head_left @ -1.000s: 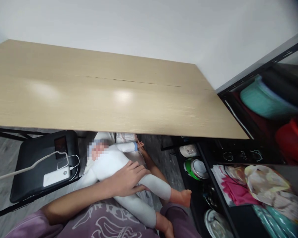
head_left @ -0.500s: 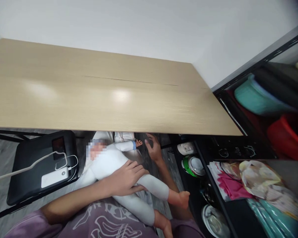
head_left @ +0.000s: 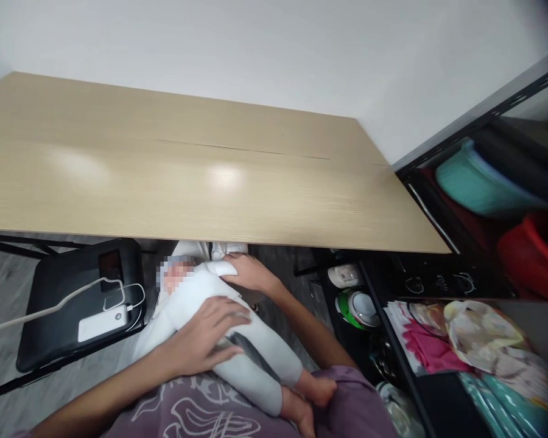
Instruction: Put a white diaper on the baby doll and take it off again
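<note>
A baby doll (head_left: pixel 196 292) in a white bodysuit lies across my lap below the edge of the wooden table (head_left: pixel 187 176), head toward the table, bare feet toward my right knee. My left hand (head_left: pixel 207 340) lies flat over the doll's belly and upper legs, fingers spread and blurred. My right hand (head_left: pixel 246 274) grips the doll's raised arm near its shoulder. The doll's far side is hidden under the table.
A black chair (head_left: pixel 50 322) at the left carries a white power bank (head_left: pixel 103 325) with a white cable. A dark shelf unit (head_left: pixel 438 280) at the right holds a green-and-white pot, plates, bags and teal and red tubs. A white wall stands behind the table.
My right hand came back from under the table and closed on the doll's arm. My left hand slid lower on the doll, and the doll's legs shifted toward my lap.
</note>
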A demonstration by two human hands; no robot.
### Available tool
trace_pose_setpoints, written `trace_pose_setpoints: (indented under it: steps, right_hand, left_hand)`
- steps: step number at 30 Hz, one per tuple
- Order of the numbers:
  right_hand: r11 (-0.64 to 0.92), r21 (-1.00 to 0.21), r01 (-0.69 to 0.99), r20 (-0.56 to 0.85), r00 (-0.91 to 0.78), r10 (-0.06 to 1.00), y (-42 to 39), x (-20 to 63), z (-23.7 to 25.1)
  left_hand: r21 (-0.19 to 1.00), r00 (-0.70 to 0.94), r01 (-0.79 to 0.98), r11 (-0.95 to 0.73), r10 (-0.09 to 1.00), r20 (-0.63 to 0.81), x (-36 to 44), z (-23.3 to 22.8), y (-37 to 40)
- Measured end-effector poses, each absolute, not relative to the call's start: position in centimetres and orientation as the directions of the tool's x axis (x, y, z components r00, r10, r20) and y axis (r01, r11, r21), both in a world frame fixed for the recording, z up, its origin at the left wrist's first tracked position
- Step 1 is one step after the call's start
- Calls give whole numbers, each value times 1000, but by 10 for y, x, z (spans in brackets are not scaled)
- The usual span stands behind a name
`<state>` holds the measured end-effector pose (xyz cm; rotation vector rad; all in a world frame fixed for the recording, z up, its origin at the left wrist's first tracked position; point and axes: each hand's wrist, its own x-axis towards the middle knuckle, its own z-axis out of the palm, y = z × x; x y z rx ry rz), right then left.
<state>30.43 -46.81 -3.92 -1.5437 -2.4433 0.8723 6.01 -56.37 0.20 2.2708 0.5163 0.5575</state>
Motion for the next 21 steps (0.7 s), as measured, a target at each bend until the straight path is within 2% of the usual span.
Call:
trace_pose_setpoints:
  steps: [2, 4, 6, 8, 9, 11, 14, 17, 21]
  right_hand:
    - [358, -489, 795, -184, -496, 849, -468, 300, -28]
    - [385, -468, 795, -171, -509, 844, -467, 296, -20]
    - [410, -452, 792, -151, -521, 840, -466, 291, -15]
    - [446, -431, 785, -120, -539, 833, -465, 287, -12]
    - [464, -420, 780, -106, -550, 829, -464, 285, -10]
    - [498, -402, 769, -81, -571, 817, -465, 282, -5]
    - [545, -392, 741, -20, -599, 800, -470, 283, 11]
    - [582, -393, 712, 72, -607, 791, -485, 296, 37]
    - [522, -449, 725, 136, -522, 842, -512, 325, 77]
  left_hand:
    - [756, 599, 399, -519, 772, 214, 24, -16, -575]
    - [762, 315, 588, -273, 944, 95, -14, -39, -587]
    - [749, 133, 662, 4, 984, -122, -46, -61, -596]
    - [717, 85, 667, 202, 936, -343, -66, -76, -602]
    - [702, 90, 668, 249, 909, -408, -71, -80, -604]
    - [693, 118, 679, 242, 896, -429, -74, -82, -607]
    - [706, 144, 696, 129, 939, -313, -68, -73, -611]
    - [740, 140, 668, 84, 962, -235, -64, -56, -616]
    - [791, 196, 611, 30, 962, -188, -64, -24, -605]
